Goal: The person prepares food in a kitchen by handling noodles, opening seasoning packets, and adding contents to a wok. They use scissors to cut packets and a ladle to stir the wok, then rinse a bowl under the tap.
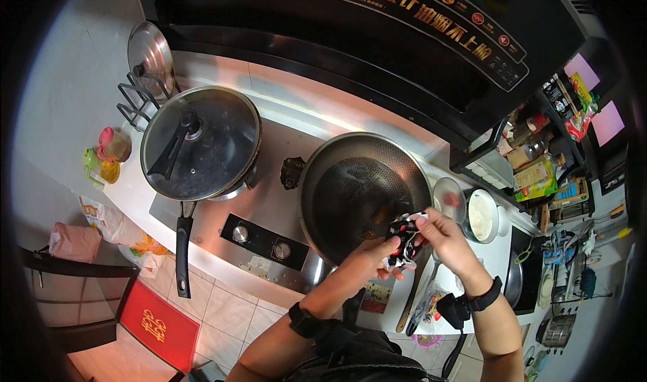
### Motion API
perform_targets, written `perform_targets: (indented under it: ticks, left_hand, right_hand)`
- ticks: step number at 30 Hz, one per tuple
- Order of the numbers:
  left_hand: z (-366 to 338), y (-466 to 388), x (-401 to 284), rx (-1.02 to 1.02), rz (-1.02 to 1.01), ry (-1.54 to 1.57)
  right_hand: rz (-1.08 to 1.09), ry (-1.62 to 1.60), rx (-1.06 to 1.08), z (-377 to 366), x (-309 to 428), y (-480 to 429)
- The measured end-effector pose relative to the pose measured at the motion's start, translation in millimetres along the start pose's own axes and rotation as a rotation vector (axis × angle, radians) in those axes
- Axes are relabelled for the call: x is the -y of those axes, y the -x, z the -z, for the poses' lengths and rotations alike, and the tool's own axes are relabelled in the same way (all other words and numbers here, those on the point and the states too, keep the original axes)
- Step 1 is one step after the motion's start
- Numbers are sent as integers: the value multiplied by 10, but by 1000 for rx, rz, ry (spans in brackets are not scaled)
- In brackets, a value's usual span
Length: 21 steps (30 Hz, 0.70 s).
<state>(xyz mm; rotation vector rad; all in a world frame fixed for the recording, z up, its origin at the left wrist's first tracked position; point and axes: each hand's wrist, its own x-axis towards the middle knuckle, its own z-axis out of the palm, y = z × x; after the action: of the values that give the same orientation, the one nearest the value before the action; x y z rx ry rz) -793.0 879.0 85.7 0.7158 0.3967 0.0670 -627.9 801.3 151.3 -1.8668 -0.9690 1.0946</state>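
Observation:
A crumpled packet, black with red and white print, is pinched between both hands. My left hand grips its lower left part, while my right hand holds its upper right edge. Both hands are over the right rim of a wok with a honeycomb-textured inner surface. A dark brown lump and smaller bits lie inside the wok near the packet. Whether the packet is torn open cannot be made out. Each wrist wears a black strap.
A pan with a glass lid sits on the left burner, its black handle jutting past the counter edge. A black range hood overhangs the gas stove. At right are a white-filled bowl, a wooden-handled utensil and a plastic bag.

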Motion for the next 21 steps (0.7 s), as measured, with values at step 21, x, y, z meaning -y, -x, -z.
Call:
perform_targets:
  ticks: [21]
  left_hand:
    - [-88,-76,123,-139,-57,289]
  right_hand:
    - [-165,0,68,-105,-14,141]
